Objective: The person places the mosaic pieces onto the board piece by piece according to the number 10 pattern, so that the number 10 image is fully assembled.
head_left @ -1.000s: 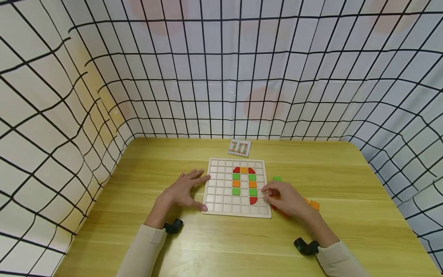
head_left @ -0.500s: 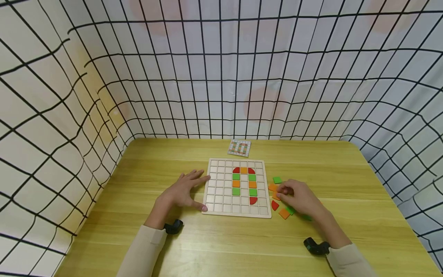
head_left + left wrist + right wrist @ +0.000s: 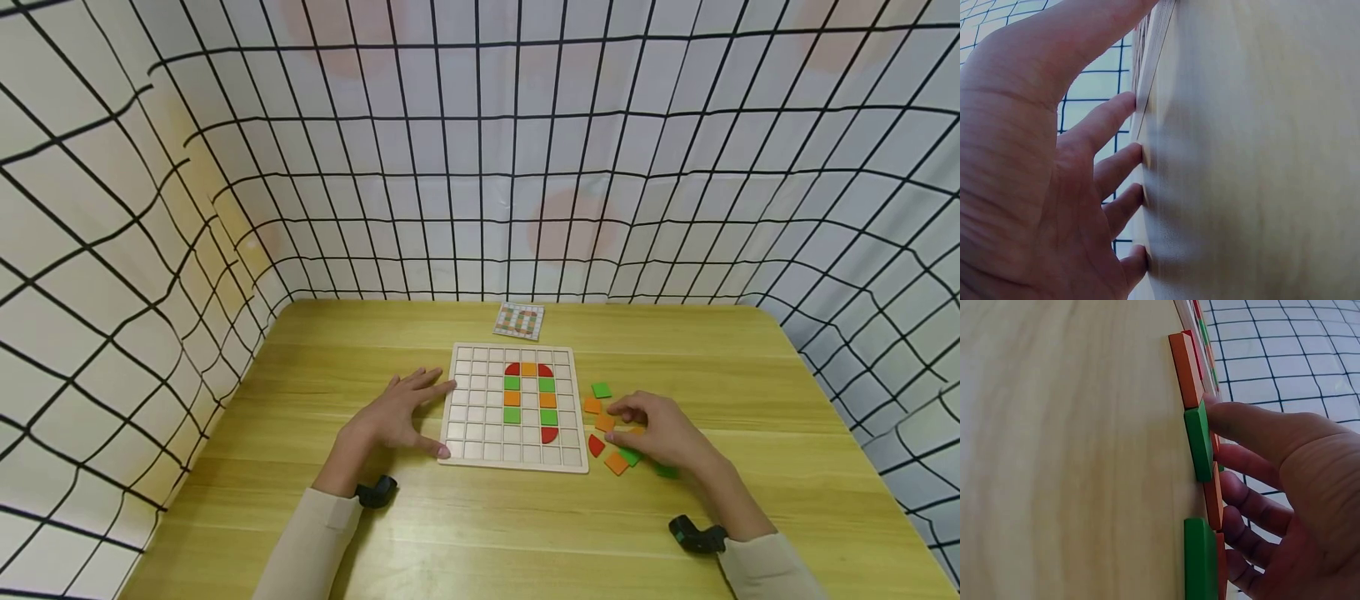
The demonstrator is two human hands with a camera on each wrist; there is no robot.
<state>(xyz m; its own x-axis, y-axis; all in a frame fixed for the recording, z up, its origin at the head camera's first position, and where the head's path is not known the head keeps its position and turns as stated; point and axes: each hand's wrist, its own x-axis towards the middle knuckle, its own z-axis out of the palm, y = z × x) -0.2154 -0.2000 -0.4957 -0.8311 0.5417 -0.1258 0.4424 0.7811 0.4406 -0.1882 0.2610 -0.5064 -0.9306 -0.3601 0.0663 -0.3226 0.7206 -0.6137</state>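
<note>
A pale wooden grid board lies mid-table, holding red quarter-round, green and orange square tiles in an arch-like shape. My left hand spreads along its left side, thumb at the near corner and a finger at the left edge. To the right of the board, my right hand hovers low over loose tiles, thumb and index finger apart around an orange tile. In the right wrist view, the thumb comes right up to a green tile and an orange tile. Some tiles are partly hidden under that hand.
Behind the board lies a small pattern card. More loose pieces lie around the right hand: a green square, a red quarter-round and an orange square. A white curtain with black grid lines encloses the table.
My right hand has moved right, from the board's right edge to over the loose tiles, and its thumb and index finger have spread. The left hand and the tiles on the board stay put.
</note>
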